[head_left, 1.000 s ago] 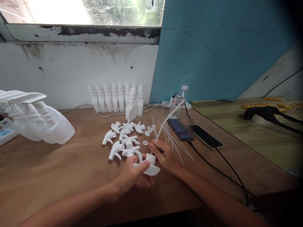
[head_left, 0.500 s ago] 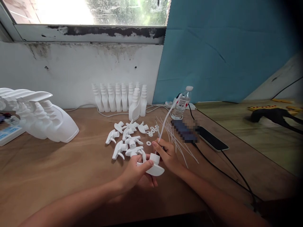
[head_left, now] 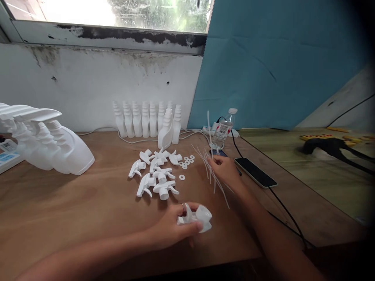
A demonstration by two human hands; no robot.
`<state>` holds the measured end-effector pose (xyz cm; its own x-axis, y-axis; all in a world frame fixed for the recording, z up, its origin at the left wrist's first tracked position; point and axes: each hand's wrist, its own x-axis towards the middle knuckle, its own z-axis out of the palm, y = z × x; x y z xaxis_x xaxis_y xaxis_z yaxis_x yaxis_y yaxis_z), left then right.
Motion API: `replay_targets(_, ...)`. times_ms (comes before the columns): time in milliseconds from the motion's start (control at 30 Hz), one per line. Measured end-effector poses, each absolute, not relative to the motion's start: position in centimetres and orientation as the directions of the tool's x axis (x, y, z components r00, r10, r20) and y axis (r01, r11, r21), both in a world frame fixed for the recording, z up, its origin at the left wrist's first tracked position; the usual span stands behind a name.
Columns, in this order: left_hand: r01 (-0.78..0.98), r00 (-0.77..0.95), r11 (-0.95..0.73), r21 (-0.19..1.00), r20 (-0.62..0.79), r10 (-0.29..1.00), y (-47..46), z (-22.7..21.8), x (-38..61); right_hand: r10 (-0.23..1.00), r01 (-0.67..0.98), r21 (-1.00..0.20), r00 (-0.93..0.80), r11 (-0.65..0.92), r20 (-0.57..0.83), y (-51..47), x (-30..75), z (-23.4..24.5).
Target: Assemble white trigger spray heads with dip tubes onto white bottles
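Note:
My left hand [head_left: 175,224] is closed around a white trigger sprayer head [head_left: 202,218], low at the table's front and slightly blurred. My right hand [head_left: 224,168] pinches a thin white plastic tube [head_left: 209,130] that rises from its fingertips. A slim shiny tip [head_left: 217,149] shows beside those fingers; its kind I cannot make out. Under and beside the right hand lie several loose white tubes [head_left: 224,194]. Several more trigger sprayer heads [head_left: 164,189] are grouped on the table left of centre, with small white washers [head_left: 182,177] to their right.
White spray bottles [head_left: 136,121] stand in a row along the wall. More bottles [head_left: 68,150] lean at the left. A clear water bottle [head_left: 224,130], a phone [head_left: 255,171] and black cables [head_left: 288,218] occupy the right side, near the table edge.
My right hand has moved right and away from the sprayer head to the loose tubes, its tube now more upright. My left hand has shifted slightly right and lower, turning the sprayer head.

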<state>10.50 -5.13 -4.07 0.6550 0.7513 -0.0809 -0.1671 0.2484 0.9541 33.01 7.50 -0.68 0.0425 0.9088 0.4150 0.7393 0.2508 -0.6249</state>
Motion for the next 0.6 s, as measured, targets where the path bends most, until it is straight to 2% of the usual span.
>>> replay_targets(100,-0.223,0.643,0.222,0.949,-0.028,0.765,-4.4,-4.4,10.1,0.912,0.872,-0.472,0.082,0.130,0.401,8.0,33.7,-1.7)
replay_targets(233,-0.272,0.622,0.197,0.942,0.016,0.783,-4.0,-5.0,9.7,0.960,0.910,-0.413,0.145,-0.034,0.241,8.4,34.6,-2.1)
replay_targets(333,-0.314,0.612,0.216,0.924,0.023,0.791,-3.8,-5.3,9.7,0.964,0.918,-0.393,0.150,-0.053,0.221,8.4,34.7,-2.1)
replay_targets(400,-0.344,0.603,0.218,0.913,0.037,0.797,-3.7,-5.3,9.7,0.945,0.899,-0.438,0.143,0.001,0.296,8.4,34.5,-2.2)
replay_targets(500,-0.321,0.595,0.190,0.928,0.041,0.803,-3.6,-5.2,9.5,0.910,0.771,-0.610,0.101,0.184,0.403,7.9,33.5,-2.0)
replay_targets(600,-0.257,0.597,0.181,0.949,0.009,0.803,-3.7,-5.0,9.3,0.945,0.409,-0.858,-0.038,0.312,0.326,6.8,32.3,-1.4)
